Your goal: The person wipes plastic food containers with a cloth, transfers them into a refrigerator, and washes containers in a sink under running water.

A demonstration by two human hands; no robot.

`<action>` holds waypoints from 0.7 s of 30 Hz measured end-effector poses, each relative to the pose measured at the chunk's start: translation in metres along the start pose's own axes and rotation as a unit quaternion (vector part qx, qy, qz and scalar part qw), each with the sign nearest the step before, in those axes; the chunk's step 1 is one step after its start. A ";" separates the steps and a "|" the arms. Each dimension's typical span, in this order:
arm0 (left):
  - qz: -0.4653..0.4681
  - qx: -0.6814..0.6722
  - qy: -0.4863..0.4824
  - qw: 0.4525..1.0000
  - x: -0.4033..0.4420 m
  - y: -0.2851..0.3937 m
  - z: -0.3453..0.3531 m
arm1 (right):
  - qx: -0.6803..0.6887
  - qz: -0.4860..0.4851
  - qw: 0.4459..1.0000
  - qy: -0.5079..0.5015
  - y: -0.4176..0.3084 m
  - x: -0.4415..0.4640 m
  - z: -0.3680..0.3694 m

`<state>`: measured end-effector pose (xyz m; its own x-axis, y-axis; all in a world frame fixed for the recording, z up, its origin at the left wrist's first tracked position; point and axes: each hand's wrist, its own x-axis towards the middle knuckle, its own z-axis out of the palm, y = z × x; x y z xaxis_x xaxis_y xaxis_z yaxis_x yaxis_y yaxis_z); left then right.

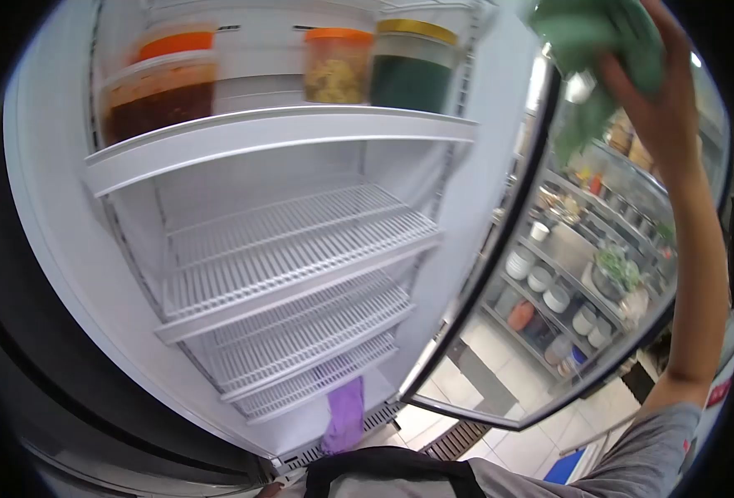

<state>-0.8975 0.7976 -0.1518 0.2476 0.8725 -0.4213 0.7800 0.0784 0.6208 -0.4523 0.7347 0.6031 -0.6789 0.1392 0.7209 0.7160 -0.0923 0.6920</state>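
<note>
My right hand (pixel 653 91) is raised at the upper right, its fingers closed on a green cloth (pixel 603 41) that hangs down in front of the open glass door (pixel 541 332). The cloth is slightly blurred. To the left stands the open white fridge, with wire shelves (pixel 300 249). A purple cloth (pixel 346 415) hangs at the fridge's bottom edge. Of my left hand, only a small part (pixel 271 490) shows at the bottom edge; its fingers cannot be made out.
On the top shelf stand a tub of red-brown food (pixel 163 95), an orange-lidded jar (pixel 338 70) and a yellow-lidded jar (pixel 412 70). Through the glass, metal racks (pixel 566 315) hold bowls and food. A floor grate (pixel 458 440) lies below the door.
</note>
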 end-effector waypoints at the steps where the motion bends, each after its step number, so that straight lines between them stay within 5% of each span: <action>1: 0.008 0.008 -0.022 1.000 -0.001 0.002 0.012 | 0.004 0.006 1.000 -0.003 0.004 -0.037 -0.043; 4: 0.043 0.044 -0.084 0.995 0.001 0.019 0.047 | 0.129 0.115 0.983 -0.065 -0.018 -0.180 -0.162; 5: 0.057 0.058 -0.104 0.991 0.005 0.030 0.057 | 0.141 0.193 0.951 -0.195 -0.031 -0.231 -0.209; 6: 0.069 0.074 -0.126 0.987 0.008 0.037 0.072 | 0.120 0.383 0.899 -0.174 -0.076 -0.286 -0.231; 8: 0.102 0.108 -0.166 0.975 0.014 0.075 0.100 | 0.037 0.675 0.660 -0.328 -0.178 -0.482 -0.318; 9: 0.120 0.124 -0.186 0.967 0.019 0.093 0.120 | -0.001 0.826 0.485 -0.287 -0.225 -0.470 -0.335; 10: 0.138 0.139 -0.206 0.959 0.023 0.110 0.142 | -0.037 0.860 0.446 -0.246 -0.307 -0.538 -0.378; 14: 0.226 0.176 -0.281 0.916 0.033 0.175 0.232 | -0.070 0.943 0.056 -0.320 -0.499 -0.550 -0.504; 17: 0.299 0.166 -0.338 0.877 0.028 0.226 0.302 | -0.104 0.958 0.052 -0.263 -0.508 -0.510 -0.557; 21: 0.379 0.107 -0.449 0.802 -0.089 0.369 0.364 | -0.152 0.957 0.191 -0.159 -0.436 -0.500 -0.573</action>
<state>-0.4228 0.5735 -0.1256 0.9362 -0.0766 -0.3430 0.2670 -0.4795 0.8359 -0.5184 0.1401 -0.0384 0.8568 -0.3879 -0.3398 -0.4709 -0.3201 -0.8221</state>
